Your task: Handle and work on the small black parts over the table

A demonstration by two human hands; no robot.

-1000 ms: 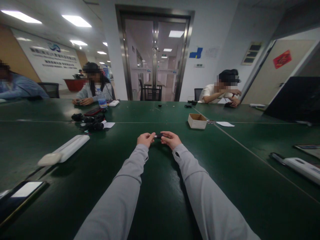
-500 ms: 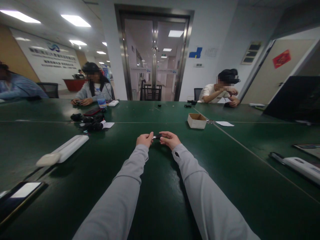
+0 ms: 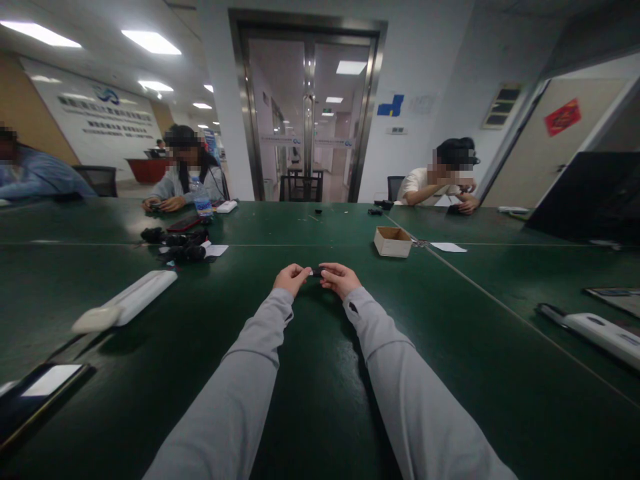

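Note:
Both hands meet above the green table (image 3: 320,400), on a small dark object with a shiny metal end (image 3: 317,272), too small to name more exactly. My left hand (image 3: 291,279) pinches its metal end between thumb and fingers. On the other side, my right hand (image 3: 342,280) is closed round the black part with thumb and fingertips. The fingers cover much of the object, which lies roughly level between the two hands.
An open cardboard box (image 3: 393,244) stands ahead to the right, near a white paper (image 3: 449,247). Dark cables or gear (image 3: 183,245) lie left, with a white long device (image 3: 145,297) and a phone (image 3: 45,393) nearer. Other people sit across the table.
The fingertips of my left hand have shifted slightly right along the metal end, so less of it shows. My right hand has hardly moved.

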